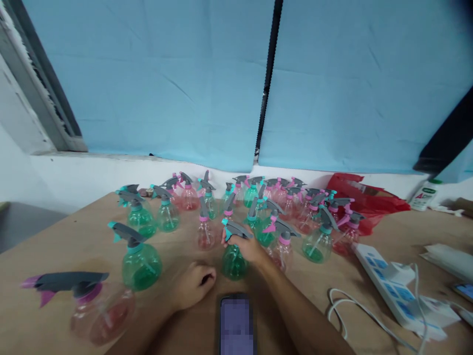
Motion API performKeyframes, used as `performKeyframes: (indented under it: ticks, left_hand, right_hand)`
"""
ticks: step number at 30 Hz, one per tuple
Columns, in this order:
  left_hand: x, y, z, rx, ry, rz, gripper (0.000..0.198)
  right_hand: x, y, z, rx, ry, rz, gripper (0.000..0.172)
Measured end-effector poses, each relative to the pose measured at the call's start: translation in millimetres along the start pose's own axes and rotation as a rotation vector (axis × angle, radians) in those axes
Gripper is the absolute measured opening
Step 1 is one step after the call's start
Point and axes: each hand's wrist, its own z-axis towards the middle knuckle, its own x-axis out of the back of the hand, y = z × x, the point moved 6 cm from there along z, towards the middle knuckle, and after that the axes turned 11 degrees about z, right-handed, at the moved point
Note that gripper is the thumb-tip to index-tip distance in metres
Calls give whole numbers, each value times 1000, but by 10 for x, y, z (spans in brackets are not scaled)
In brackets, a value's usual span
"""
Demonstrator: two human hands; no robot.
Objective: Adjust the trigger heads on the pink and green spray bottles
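My right hand (246,245) is wrapped round the neck and trigger of a green spray bottle (235,264), which stands upright in front of me with its teal nozzle pointing left. Loosely curled, my left hand (195,283) rests on the wooden table (92,224) just left of that bottle, with nothing visible in it. A phone (236,323) lies below and between my hands. To the left are another green spray bottle (141,266) and, closer, a pink spray bottle (105,315). A clear pink spray bottle (283,251) stands right beside my right wrist.
Several more pink and green spray bottles (186,197) crowd the table's back. At right lie a red plastic bag (384,202), a white power strip (388,286) with plugs, and a looping white cable (354,301). A white bottle (424,196) stands behind, near the wall.
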Motion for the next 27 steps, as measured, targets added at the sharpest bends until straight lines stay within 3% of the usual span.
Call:
performKeyframes:
  ticks: [7, 13, 18, 27]
  left_hand:
    - [-10, -12, -3, 39, -40, 122, 28]
    - [-2, 2, -7, 34, -56, 186, 32]
    - [51, 29, -25, 15, -49, 195, 33]
    - [-176, -130, -17, 6, -9, 95, 25]
  right_hand:
    - [-10, -125, 6, 50, 41, -90, 22]
    - [15, -18, -18, 72, 97, 9, 19]
    - [39, 55, 34, 80, 76, -113, 27]
    - [71, 132, 38, 58, 130, -72, 13]
